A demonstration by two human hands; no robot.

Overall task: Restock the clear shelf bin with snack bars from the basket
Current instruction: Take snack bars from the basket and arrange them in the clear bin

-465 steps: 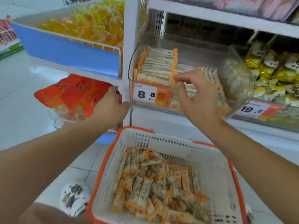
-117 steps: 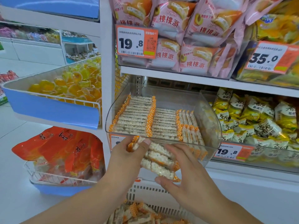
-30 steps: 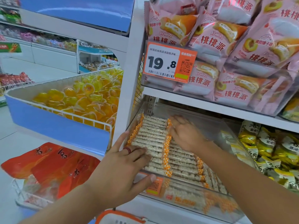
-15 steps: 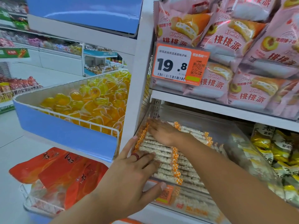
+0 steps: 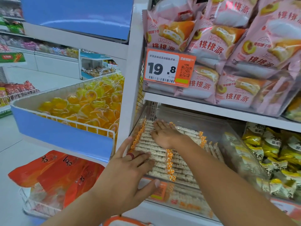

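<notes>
Snack bars (image 5: 156,150) are lying in tidy rows inside the clear shelf bin (image 5: 234,141), filling its left side up to the front wall. A person's right hand (image 5: 164,133) is pressing flat, fingers straight, on the rear rows. Their left hand (image 5: 128,175) is resting on the front left corner, fingers extended over the bars and thumb against the front wall, grasping nothing. Pressing unevenly is likely to tip bars out of line or crush them. An orange basket rim (image 5: 125,221) is peeking in below.
</notes>
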